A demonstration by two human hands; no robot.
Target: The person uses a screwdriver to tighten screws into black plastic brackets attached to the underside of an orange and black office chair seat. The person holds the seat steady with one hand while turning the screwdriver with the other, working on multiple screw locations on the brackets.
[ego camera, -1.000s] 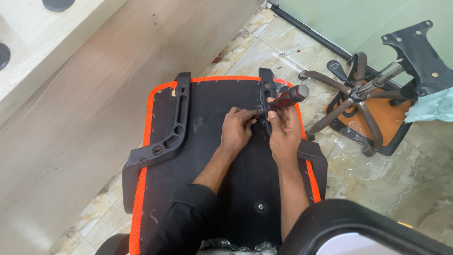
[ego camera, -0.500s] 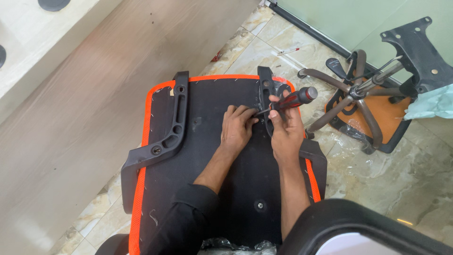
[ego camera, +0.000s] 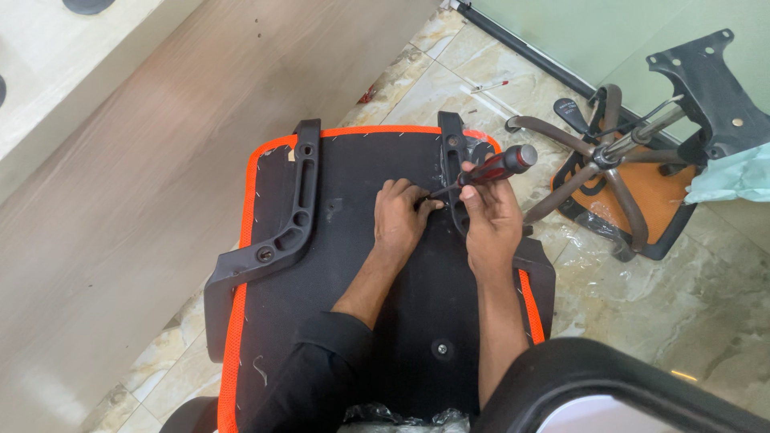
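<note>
An upturned chair seat (ego camera: 345, 321), black underneath with an orange edge, is lying on the tiled floor (ego camera: 682, 321) and filling the middle of the view. A black armrest bracket (ego camera: 277, 232) is sitting along the seat's left edge; a second bracket (ego camera: 453, 152) is lying along its right edge. Off the seat's right side, a brown five-legged chair base (ego camera: 597, 164) is resting on an orange seat panel (ego camera: 654, 192), with a black metal plate (ego camera: 706, 88) at its far end.

The right hand (ego camera: 491, 220) is gripping a screwdriver (ego camera: 485, 172) with a red-and-black handle, fingers clamped around the handle, over the seat's right bracket. Compared with half a second ago, the handle is tilting a little further down and the tip is pointing lower towards the seat. The left hand (ego camera: 399, 220) is resting on the seat just left of that bracket, as before, fingers together pinching at the screwdriver's tip; whether a screw is between them I cannot tell.

A bolt (ego camera: 440, 349) is sitting in the seat near its close edge.
</note>
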